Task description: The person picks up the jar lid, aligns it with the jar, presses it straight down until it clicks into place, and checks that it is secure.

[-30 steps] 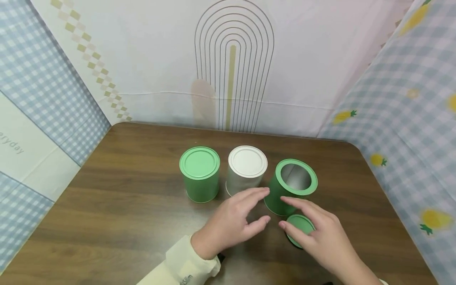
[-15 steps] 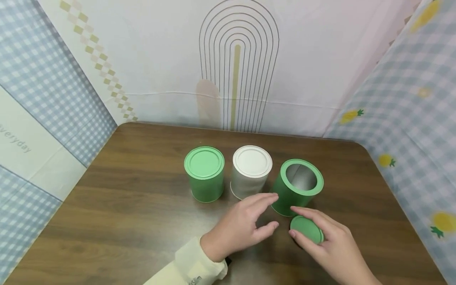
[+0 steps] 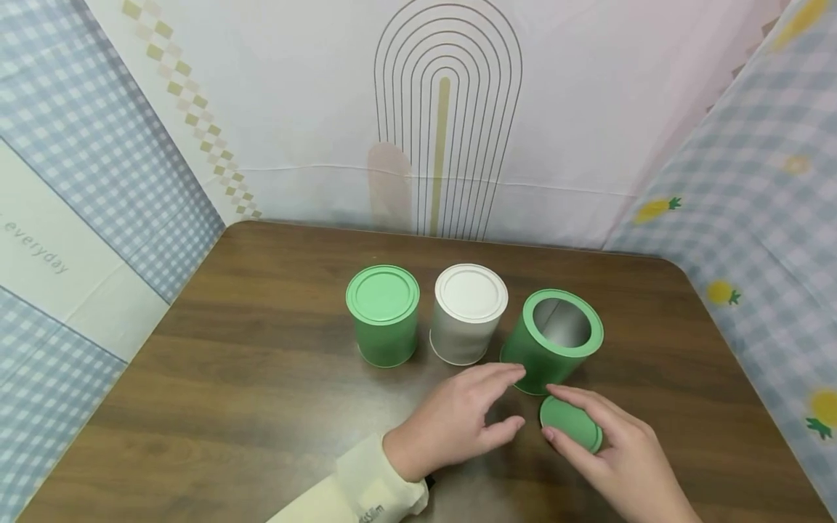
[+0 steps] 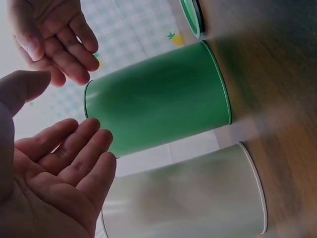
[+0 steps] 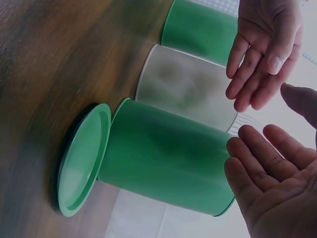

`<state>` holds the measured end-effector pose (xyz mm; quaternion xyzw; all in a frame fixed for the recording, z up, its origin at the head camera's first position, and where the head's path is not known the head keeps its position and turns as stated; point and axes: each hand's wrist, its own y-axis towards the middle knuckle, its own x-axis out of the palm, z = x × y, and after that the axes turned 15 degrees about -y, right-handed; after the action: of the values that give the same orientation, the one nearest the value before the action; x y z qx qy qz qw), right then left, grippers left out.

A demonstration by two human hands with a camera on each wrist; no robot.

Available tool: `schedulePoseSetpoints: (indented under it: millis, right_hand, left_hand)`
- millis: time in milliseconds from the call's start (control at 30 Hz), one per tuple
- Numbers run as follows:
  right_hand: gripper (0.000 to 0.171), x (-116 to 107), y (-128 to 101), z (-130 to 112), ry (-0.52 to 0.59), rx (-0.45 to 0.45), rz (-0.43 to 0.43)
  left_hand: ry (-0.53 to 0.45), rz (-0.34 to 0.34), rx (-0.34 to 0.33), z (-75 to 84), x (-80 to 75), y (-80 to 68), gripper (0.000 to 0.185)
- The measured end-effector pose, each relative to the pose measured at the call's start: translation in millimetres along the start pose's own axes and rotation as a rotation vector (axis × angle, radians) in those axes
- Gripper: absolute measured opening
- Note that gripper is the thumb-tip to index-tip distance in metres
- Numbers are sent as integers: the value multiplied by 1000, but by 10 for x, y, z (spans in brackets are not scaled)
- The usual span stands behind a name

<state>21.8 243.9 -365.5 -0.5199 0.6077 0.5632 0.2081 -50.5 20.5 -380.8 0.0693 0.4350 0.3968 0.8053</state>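
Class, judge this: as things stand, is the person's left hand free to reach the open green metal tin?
Probably yes. The left hand hangs open, holding nothing, fingertips beside the open green metal tin. Nothing lies between; the white-lidded silver tin stands off to the side.

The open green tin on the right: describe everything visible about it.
The open green tin is a matte green cylinder, apparently metal, with a broad green rim around a bare silvery inside. It stands upright on the wooden table, rightmost of three tins, next to the white-lidded tin. Its loose green lid leans tilted at its base. Both hands, left and right, are open close beside it, neither visibly touching it.
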Motion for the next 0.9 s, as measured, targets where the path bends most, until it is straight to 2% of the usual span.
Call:
schedulePoseSetpoints:
  millis: [367, 733, 900]
  right_hand:
    - [62, -37, -22, 23, 6, 19, -9]
    - [60, -2, -101, 100, 28, 46, 7]
    - [58, 15, -127, 149, 14, 45, -16]
  left_hand:
    - [17, -35, -25, 29, 51, 10, 54]
    - [82, -95, -7, 69, 171, -4, 54]
    - [108, -116, -9, 76, 223, -15, 55]
